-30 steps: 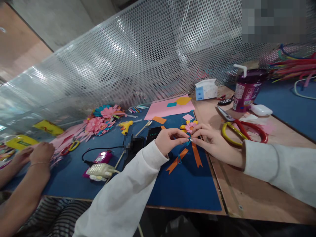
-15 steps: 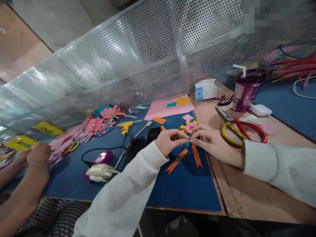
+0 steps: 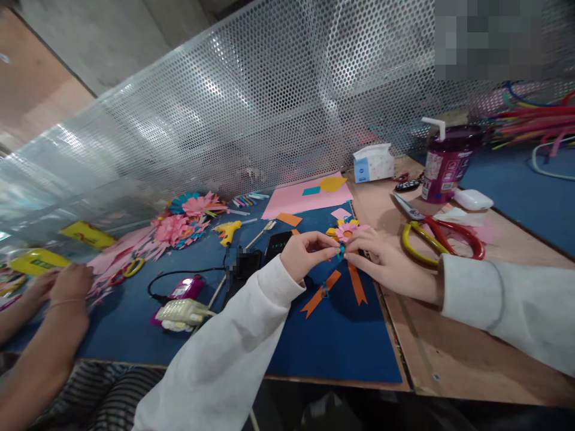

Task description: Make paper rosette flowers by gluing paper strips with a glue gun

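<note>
My left hand (image 3: 309, 254) is closed, thumb and forefinger pinching a small piece of blue paper (image 3: 340, 251). Close against it, my right hand (image 3: 381, 257) has its thumb and fingers pressed together at the same blue piece. Just beyond the fingertips is a pink and yellow paper flower (image 3: 345, 230), partly covered by my right fingers. Below the hands lie an orange paper strip (image 3: 321, 294) with a notched end and a small blue loop (image 3: 325, 291) on it, and a second orange strip (image 3: 358, 284).
Scissors (image 3: 442, 236) with red and yellow handles lie right of my hand, near a purple cup (image 3: 444, 164) and a tissue pack (image 3: 372, 163). Leftward are a phone (image 3: 277, 244), a yellow glue gun (image 3: 228, 232), a power strip (image 3: 184, 311) and a co-worker's hands (image 3: 67, 284).
Both hands have shifted very slightly left and turned a little at the fingertips; more of the blue paper shows between them. The orange strips lie as before.
</note>
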